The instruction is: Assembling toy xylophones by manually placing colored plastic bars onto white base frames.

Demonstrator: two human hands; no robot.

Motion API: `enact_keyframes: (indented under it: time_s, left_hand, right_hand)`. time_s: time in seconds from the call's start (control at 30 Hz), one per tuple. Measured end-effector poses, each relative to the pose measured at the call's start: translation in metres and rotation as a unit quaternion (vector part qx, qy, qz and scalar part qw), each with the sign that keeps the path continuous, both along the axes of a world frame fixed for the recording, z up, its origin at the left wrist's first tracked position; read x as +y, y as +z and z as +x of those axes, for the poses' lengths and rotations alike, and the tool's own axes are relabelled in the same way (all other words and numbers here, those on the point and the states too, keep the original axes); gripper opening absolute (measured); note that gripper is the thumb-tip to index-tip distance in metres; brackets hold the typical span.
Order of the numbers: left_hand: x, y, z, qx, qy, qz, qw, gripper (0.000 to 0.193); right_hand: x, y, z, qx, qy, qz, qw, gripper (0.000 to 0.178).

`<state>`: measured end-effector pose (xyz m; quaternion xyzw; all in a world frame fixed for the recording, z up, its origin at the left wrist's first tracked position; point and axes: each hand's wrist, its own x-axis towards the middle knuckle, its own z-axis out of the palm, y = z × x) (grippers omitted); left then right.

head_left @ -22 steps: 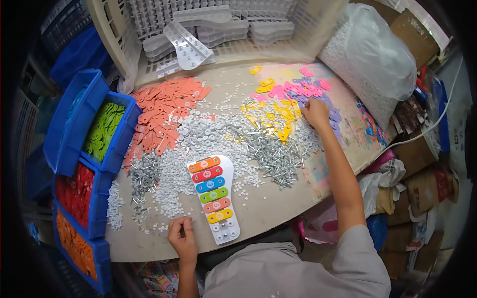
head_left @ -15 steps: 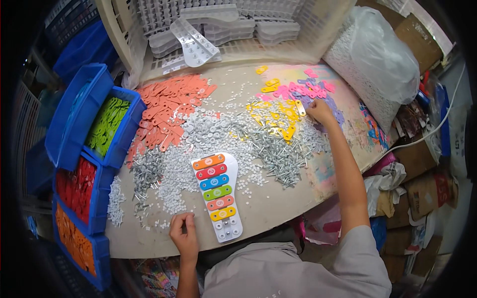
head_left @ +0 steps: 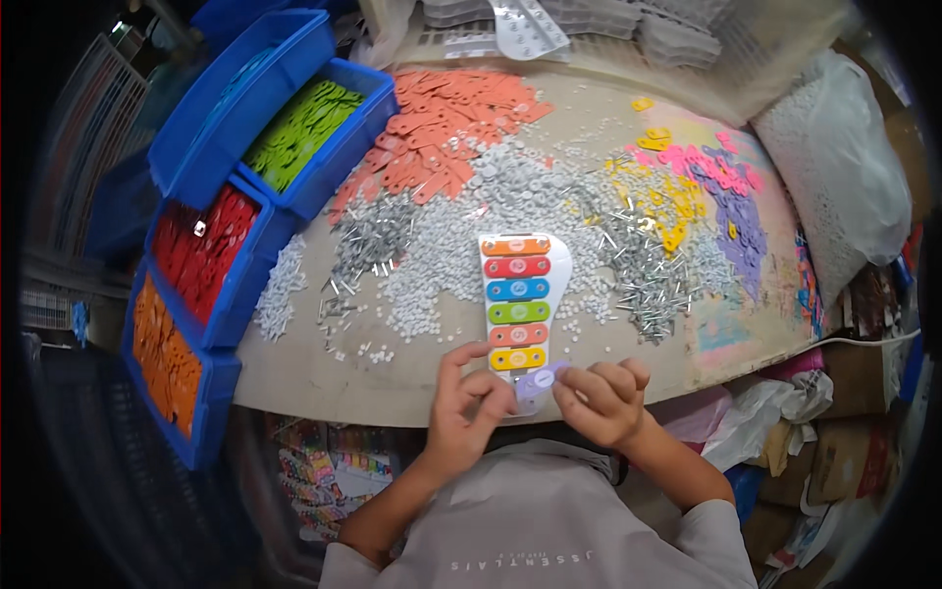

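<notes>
A toy xylophone with a white base (head_left: 558, 270) lies near the table's front edge. Orange, red, blue, green, coral and yellow bars run down it. Across its lower end lies a tilted purple bar (head_left: 538, 382), its right end pinched by my right hand (head_left: 605, 401). My left hand (head_left: 463, 410) is at the base's lower left edge, beside the purple bar's other end. Its thumb and a finger come together there, while the index finger is raised and bent. Whatever small thing may be between those fingertips is hidden.
Blue bins (head_left: 218, 344) at left hold green, red and orange bars. Beyond the xylophone spread coral bars (head_left: 446, 123), white caps (head_left: 442, 255), metal pins (head_left: 648, 285), yellow bars (head_left: 677, 206) and purple bars (head_left: 736, 231). A bulging plastic bag (head_left: 834, 167) stands at far right.
My right hand has come from the purple and yellow piles to the xylophone's lower end with a purple bar. My left hand has moved to the base's edge. The view has shifted.
</notes>
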<state>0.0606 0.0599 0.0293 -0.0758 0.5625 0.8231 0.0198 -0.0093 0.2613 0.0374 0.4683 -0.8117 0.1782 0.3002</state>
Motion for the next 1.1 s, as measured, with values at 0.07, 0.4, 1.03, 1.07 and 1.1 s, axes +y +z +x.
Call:
enact_keyframes:
  time_s: [0.07,0.4,1.03,1.07,1.1]
  left_hand:
    - [0.002,0.000,0.003,-0.017,-0.005,-0.010,1.000,0.045]
    - [-0.011,-0.020,0.023,-0.068,-0.059,-0.099,0.991,0.031]
    - [-0.007,-0.044,0.024,0.024,0.009,-0.354,0.935,0.039]
    - [-0.008,-0.044,0.025,0.031,0.024,-0.352,0.935,0.039]
    - [-0.008,-0.045,0.026,0.005,0.033,-0.323,0.946,0.037]
  right_hand:
    - [-0.005,-0.002,0.008,-0.019,0.008,-0.006,1.000,0.018]
    - [-0.008,0.007,0.025,-0.624,-0.038,-0.141,0.768,0.017]
    - [-0.019,0.005,0.030,-0.639,-0.092,-0.132,0.752,0.009]
    - [-0.021,0.008,0.030,-0.647,-0.083,-0.149,0.743,0.009]
    - [-0.022,0.009,0.028,-0.646,-0.091,-0.149,0.743,0.009]
